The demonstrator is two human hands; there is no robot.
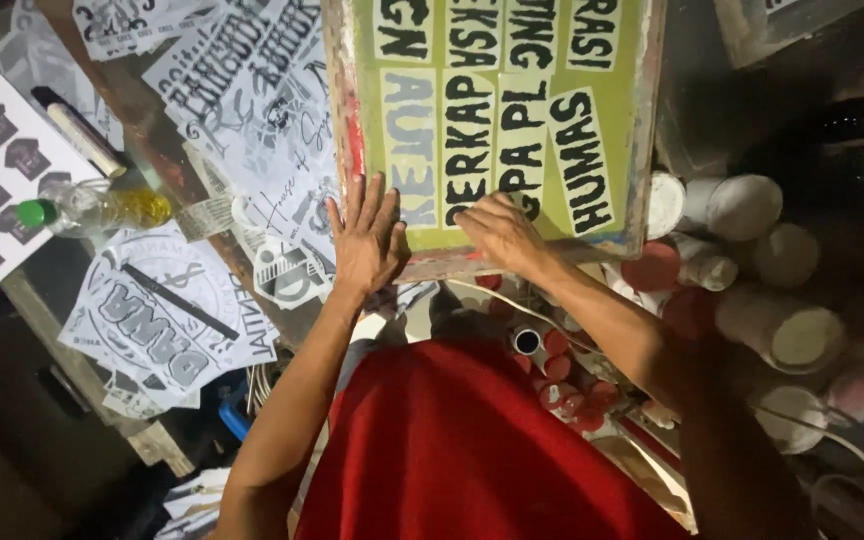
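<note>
The table in front of you carries printed paper sheets and the wooden-framed printing screen, whose yellow-green mesh bears white lettered strips. Pale round containers stand grouped to the right of the screen. Your left hand lies flat with fingers spread wide, across the screen's near left corner and the sheets beside it. Your right hand rests on the mesh near the lower frame, fingers loosely curled, holding nothing. A clear bottle lies at the left.
</note>
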